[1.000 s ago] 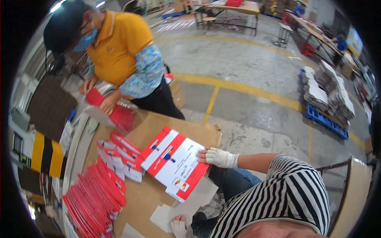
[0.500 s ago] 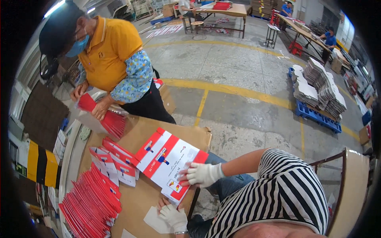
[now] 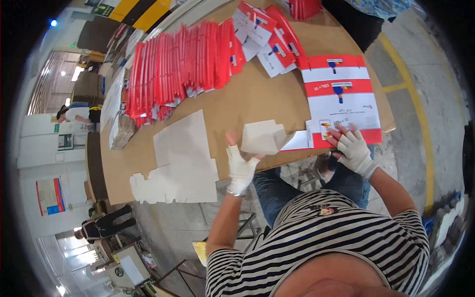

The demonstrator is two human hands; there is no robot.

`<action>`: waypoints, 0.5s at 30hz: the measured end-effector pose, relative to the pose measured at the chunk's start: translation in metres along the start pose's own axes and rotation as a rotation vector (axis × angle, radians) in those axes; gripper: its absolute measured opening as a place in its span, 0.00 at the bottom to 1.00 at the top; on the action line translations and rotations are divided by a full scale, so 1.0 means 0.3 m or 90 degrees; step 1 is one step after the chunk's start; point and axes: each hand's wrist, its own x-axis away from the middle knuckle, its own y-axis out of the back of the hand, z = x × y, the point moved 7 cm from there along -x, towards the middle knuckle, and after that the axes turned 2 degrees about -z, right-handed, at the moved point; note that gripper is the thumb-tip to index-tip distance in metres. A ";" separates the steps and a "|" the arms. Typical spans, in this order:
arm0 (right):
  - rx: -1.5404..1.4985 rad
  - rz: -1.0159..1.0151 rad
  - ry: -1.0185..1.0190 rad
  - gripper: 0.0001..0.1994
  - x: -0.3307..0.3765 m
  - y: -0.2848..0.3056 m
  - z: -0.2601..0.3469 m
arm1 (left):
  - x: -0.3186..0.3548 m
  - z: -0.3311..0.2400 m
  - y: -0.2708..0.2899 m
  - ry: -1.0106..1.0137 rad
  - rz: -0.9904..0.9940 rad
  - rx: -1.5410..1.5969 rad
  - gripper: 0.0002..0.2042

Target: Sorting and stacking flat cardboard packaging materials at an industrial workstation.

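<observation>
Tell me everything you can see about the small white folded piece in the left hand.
The white folded piece looks like thin plain card, partly bent into a boxy shape with creased panels, unprinted on the sides that show. It is lifted a little and tilted over the near edge of the brown table. The gloved left hand grips it from its left side, and its right edge overlaps the red and white flat carton.

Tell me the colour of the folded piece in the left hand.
Plain white, clearest in the head view: folded piece, left hand.
</observation>
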 end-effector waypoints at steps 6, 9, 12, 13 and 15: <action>0.000 -0.014 -0.002 0.34 -0.014 0.003 0.011 | -0.006 0.120 -0.151 0.075 -0.305 0.488 0.51; 0.030 -0.023 0.009 0.34 -0.005 -0.012 -0.008 | -0.065 0.077 -0.190 0.113 -0.381 0.611 0.33; 0.042 0.003 0.037 0.35 -0.002 0.007 -0.020 | -0.089 -0.001 -0.226 0.040 -0.327 0.493 0.26; 0.029 0.044 0.048 0.35 -0.004 0.005 -0.019 | -0.095 -0.033 -0.231 0.000 -0.332 0.465 0.22; 0.023 0.063 0.060 0.35 -0.003 0.005 -0.035 | -0.107 -0.050 -0.241 0.030 -0.304 0.399 0.19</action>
